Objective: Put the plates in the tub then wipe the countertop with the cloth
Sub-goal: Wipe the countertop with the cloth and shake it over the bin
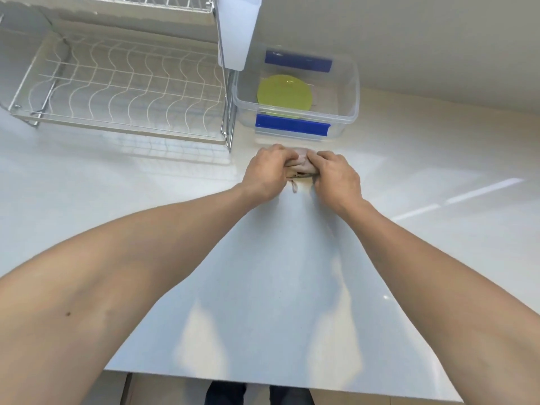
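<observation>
I see both hands meeting just above the middle of the frame, each clenched on the cloth (302,164). The left hand (267,172) has its fingers curled over the cloth's left side, and the right hand (336,176) grips the right side, knuckles up. The cloth is a small, pale pinkish-beige bundle, bunched and crumpled between the two fists, with a short thread or tag hanging from its lower edge onto the countertop (292,287). It rests on the glossy white surface, just below the tub (350,92).

The tub is clear plastic with blue clip handles on its near and far sides, sitting in the upper middle of the frame. Inside it I see a round lime-green plate (285,95) lying flat on the bottom. To the tub's left, filling the upper left, stands a wire dish rack (117,83).
</observation>
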